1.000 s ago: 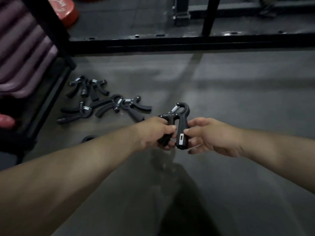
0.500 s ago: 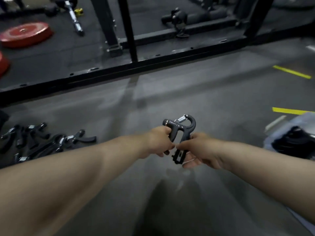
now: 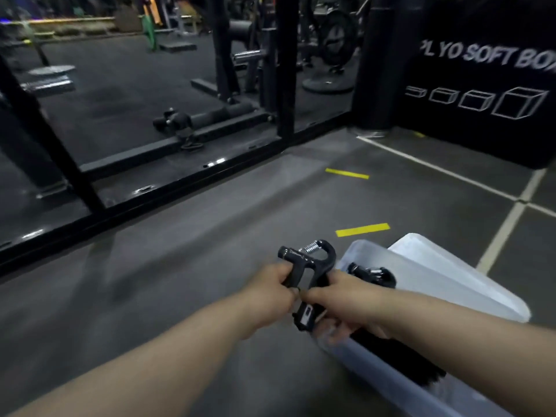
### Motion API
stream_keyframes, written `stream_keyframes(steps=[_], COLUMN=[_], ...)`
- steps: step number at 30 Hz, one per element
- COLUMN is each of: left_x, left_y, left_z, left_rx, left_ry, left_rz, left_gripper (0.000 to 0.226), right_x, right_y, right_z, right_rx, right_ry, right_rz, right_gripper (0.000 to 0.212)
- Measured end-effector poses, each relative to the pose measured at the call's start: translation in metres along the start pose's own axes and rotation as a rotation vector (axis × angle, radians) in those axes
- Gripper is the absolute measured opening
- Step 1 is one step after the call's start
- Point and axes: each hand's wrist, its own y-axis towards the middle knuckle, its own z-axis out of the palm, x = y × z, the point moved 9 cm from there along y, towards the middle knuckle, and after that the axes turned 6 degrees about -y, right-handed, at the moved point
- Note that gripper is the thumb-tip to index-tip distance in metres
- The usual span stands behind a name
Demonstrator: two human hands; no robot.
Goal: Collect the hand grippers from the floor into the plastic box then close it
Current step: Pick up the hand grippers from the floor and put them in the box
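A black hand gripper with a silver spring is held upright in front of me by both hands. My left hand grips its left handle. My right hand curls round its right handle, which has a small counter at the bottom. They hover over the near left corner of the translucent plastic box on the floor at the lower right. Dark hand grippers lie inside the box. Its lid leans behind it.
A black rack frame runs along the floor on the left and ahead. A black plyo soft box stands at the back right. Yellow tape marks and white lines cross the grey floor.
My view swung right. The pile of grippers on the floor left the frame and the plastic box came in. Both hands carried the gripper to the box's corner.
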Motion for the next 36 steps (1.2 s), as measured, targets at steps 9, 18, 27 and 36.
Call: stream_keyframes(steps=[9,18,27,36], left_x=[-0.048,-0.049,-0.048,-0.043], left_y=[0.026,0.029,0.027,0.026], left_z=[0.115,0.164,0.194,0.21], left_rx=[0.188,0.38,0.323,0.206], left_ry=[0.201,0.118,0.299,0.389], left_rz=[0.14,0.016,0.067,0.09], left_gripper=[0.022,0.022,0.042,0.042], right_x=[-0.092,-0.146,-0.173,-0.187], right_y=[-0.039,-0.051,-0.058,-0.053], right_z=[-0.084,-0.1,-0.111,-0.119], right_rx=[-0.017,-0.022,0.049,-0.018], right_ry=[0.241,0.342,0.189,0.013], right_rz=[0.143,0.158,0.277,0.308], right_gripper=[0.02,0.023,0.025,0.025])
